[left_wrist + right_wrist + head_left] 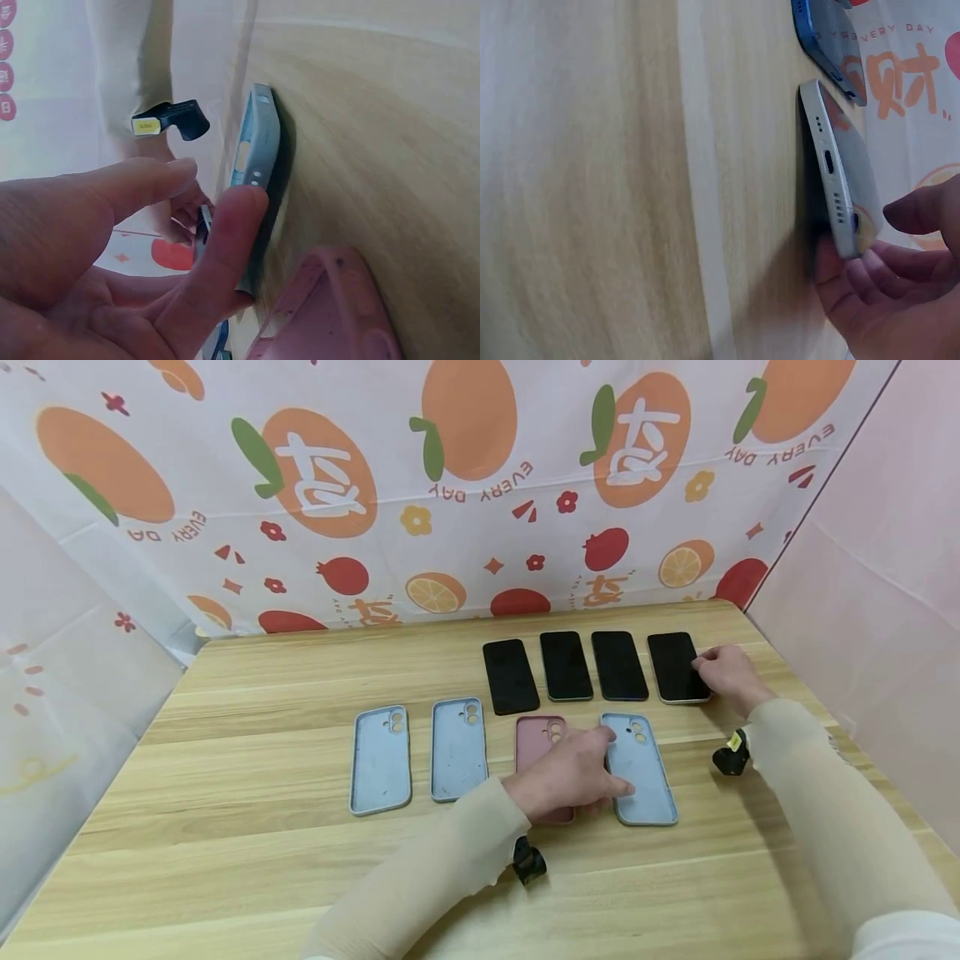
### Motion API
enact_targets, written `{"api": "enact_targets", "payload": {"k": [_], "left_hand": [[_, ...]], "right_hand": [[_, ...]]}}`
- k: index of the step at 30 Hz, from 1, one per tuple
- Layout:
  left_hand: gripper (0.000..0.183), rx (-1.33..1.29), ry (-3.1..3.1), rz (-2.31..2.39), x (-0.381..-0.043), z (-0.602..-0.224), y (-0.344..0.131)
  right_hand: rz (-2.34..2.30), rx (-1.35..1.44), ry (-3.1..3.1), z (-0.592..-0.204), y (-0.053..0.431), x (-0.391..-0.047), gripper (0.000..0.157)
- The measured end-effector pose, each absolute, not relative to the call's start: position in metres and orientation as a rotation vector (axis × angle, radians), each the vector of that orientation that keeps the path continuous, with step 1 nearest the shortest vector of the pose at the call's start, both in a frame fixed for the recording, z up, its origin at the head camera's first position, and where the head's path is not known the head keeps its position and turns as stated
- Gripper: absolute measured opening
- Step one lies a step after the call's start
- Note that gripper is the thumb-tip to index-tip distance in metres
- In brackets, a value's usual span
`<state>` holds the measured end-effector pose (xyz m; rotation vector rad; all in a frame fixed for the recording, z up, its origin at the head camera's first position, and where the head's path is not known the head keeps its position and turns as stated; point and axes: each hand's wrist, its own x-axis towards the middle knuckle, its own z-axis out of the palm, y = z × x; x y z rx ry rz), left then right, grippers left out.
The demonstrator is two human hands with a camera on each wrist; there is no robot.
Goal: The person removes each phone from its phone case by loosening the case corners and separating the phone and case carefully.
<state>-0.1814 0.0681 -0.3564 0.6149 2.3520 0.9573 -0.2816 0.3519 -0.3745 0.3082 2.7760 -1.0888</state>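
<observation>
In the head view my right hand (729, 677) is at the right edge of the rightmost black-screened smartphone (672, 662). The right wrist view shows its fingers under that edge, the thumb close over the screen, and the phone's silver bottom side (831, 165) with the charging port. My left hand (573, 772) reaches over a pink phone case (536, 735), hiding much of it. Its thumb and index finger are spread at the left edge of the rightmost light-blue phone case (647, 781), the index fingertip (246, 201) overlapping the case's side in the left wrist view.
Three more smartphones, a left one (512, 677), a middle one (566, 666) and a right one (619, 666), lie in the back row. Two light-blue cases, one far left (381, 760) and one beside it (458, 750), lie open side up. A fruit-print curtain (465, 543) hangs behind the wooden table (247, 752).
</observation>
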Motion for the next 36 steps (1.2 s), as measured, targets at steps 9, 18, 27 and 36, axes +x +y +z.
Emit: {"api": "enact_targets", "payload": {"k": [9,18,27,36], "left_hand": [[0.066,0.635,2.343,0.956,-0.183,-0.353,0.063],[0.058,0.571,2.418,1.113,-0.2,-0.343,0.029],[0.043,0.551,2.57,1.269,-0.217,-0.336,-0.023],[0.072,0.721,3.053,0.684,-0.219,-0.339,-0.061]], "right_hand": [[-1.014,0.294,2.776,-0.372,0.351,-0.281,0.048],[-0.954,0.216,2.879,-0.363,0.349,-0.277,0.05],[-0.91,-0.006,3.079,-0.34,0.322,-0.265,0.054],[-0.693,-0.267,3.149,-0.328,0.291,-0.228,0.078]]}}
